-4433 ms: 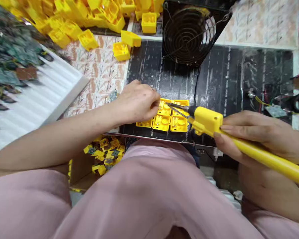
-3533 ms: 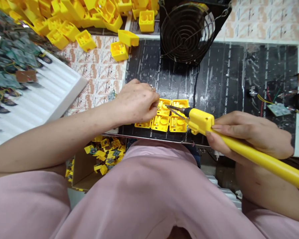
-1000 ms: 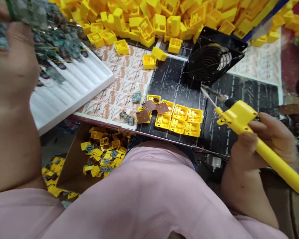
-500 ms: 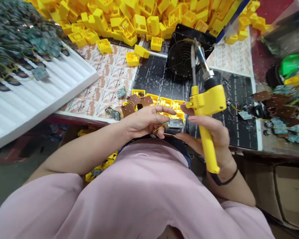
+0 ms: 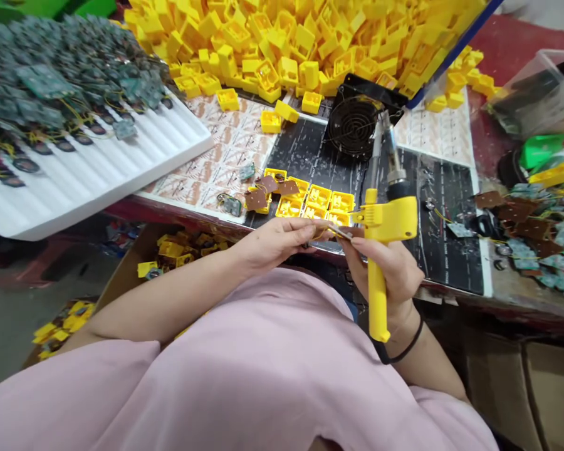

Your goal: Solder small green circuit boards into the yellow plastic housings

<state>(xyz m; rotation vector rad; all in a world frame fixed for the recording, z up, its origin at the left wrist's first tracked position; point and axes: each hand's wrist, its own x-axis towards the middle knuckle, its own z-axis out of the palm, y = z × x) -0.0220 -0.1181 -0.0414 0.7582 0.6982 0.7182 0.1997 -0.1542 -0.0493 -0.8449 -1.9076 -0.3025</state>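
In my right hand (image 5: 395,269) is a yellow soldering gun (image 5: 388,222), its metal tip pointing up and away from me. The thumb and fingers of that hand also meet the edge of a small circuit board (image 5: 339,233), seen nearly edge-on. My left hand (image 5: 282,243) is closed in a pinch on thin wires (image 5: 323,232) at the board's left end. What else its fingers may hold is hidden. Just beyond both hands stand open yellow housings (image 5: 318,196) in rows, with brown boards (image 5: 257,199) lying over the left ones.
Many circuit boards with wires cover a white ridged foam tray (image 5: 169,153) at left. A heap of yellow housings (image 5: 305,37) fills the back. A black fan (image 5: 357,122) stands before it. More loose boards (image 5: 521,241) lie at right, and a cardboard box (image 5: 126,260) sits below the table's edge.
The board has turned from face-up to nearly edge-on, and my right thumb and fingers have come to its edge. My left fingers have closed from a looser spread. The soldering gun has shifted slightly down.
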